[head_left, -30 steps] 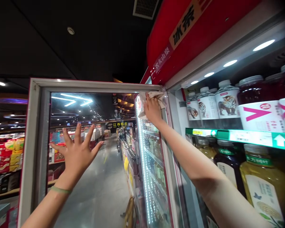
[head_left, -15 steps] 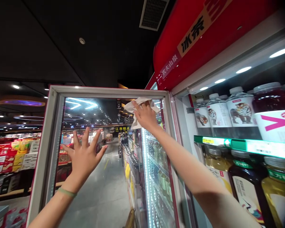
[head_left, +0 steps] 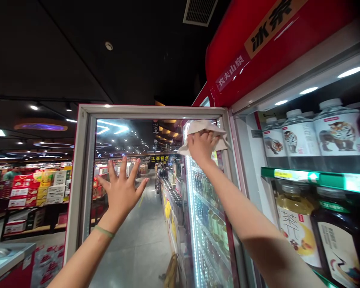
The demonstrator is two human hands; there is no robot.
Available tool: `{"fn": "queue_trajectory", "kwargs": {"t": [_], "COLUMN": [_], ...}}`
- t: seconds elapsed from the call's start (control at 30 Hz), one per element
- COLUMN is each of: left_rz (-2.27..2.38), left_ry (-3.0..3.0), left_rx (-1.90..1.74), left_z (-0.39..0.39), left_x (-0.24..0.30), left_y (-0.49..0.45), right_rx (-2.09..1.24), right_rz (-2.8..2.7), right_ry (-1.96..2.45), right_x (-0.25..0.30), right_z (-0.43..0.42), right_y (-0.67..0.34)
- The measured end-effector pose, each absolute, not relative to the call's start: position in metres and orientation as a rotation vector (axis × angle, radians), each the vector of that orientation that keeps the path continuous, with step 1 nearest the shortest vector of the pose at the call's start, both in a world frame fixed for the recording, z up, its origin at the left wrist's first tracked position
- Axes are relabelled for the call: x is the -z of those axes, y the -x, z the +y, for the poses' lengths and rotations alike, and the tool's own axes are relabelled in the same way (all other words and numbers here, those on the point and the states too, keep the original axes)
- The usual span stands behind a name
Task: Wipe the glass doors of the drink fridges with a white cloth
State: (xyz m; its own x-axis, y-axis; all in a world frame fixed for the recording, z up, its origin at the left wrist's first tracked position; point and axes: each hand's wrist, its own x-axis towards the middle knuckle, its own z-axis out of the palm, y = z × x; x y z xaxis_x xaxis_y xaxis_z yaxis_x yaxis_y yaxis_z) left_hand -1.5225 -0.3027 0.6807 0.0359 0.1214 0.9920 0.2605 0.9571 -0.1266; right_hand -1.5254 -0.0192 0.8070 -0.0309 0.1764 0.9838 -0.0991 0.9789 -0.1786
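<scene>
The glass door [head_left: 153, 112] of a red drinks fridge [head_left: 228, 52] stands swung out in front of me, with a pale frame around its pane. My right hand [head_left: 202, 147] presses a white cloth [head_left: 205, 127] to the upper right corner of the glass, its fingers bent over the cloth. The cloth spreads past the hand on both sides and reaches the frame. My left hand [head_left: 124, 191] has its fingers spread at the left half of the pane and holds nothing; whether the palm touches the glass I cannot tell. A green band [head_left: 104, 231] circles the left wrist.
On the right, several bottles with tiger labels [head_left: 336, 132] line the fridge's upper shelf, above a green price strip [head_left: 288, 175] and darker tea bottles [head_left: 337, 236]. Boxed goods [head_left: 37, 190] fill shelves at left. A pale-topped counter [head_left: 10, 256] stands lower left.
My right hand has slid the cloth rightwards along the top of the glass into the corner, and the cloth lies more spread out. My left hand stays spread. The whole view has turned slightly left.
</scene>
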Motion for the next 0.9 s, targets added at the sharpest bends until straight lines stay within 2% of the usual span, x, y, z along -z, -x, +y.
{"fn": "queue_trajectory", "kwargs": {"t": [0.13,0.27,0.43,0.63,0.77,0.9], "left_rz": [-1.558,-1.579,-1.578,-1.561,-1.557,-1.550], "left_ry": [0.311,0.349,0.438,0.515,0.524,0.534], "left_rx": [0.051,-0.075,-0.179,-0.265,-0.277,-0.293], "left_z": [-0.310,-0.331,-0.365,-0.391,-0.394,-0.394], "left_x": [-0.680,-0.675,-0.666,-0.661,-0.661,-0.661], "left_y": [1.522,1.521,1.523,1.526,1.525,1.521], "right_rx": [-0.015,-0.210,-0.028,-0.163,0.018,-0.133], "right_rz": [-1.701,-1.601,-1.611,-1.519,-1.653,-1.620], "right_ry": [-0.246,-0.086,-0.308,-0.154,-0.462,-0.292], "right_x": [-0.807,-0.812,-0.805,-0.802,-0.808,-0.816], "right_z": [-0.053,-0.075,-0.101,-0.135,-0.154,-0.159], "right_y": [1.524,1.526,1.533,1.535,1.530,1.529]}}
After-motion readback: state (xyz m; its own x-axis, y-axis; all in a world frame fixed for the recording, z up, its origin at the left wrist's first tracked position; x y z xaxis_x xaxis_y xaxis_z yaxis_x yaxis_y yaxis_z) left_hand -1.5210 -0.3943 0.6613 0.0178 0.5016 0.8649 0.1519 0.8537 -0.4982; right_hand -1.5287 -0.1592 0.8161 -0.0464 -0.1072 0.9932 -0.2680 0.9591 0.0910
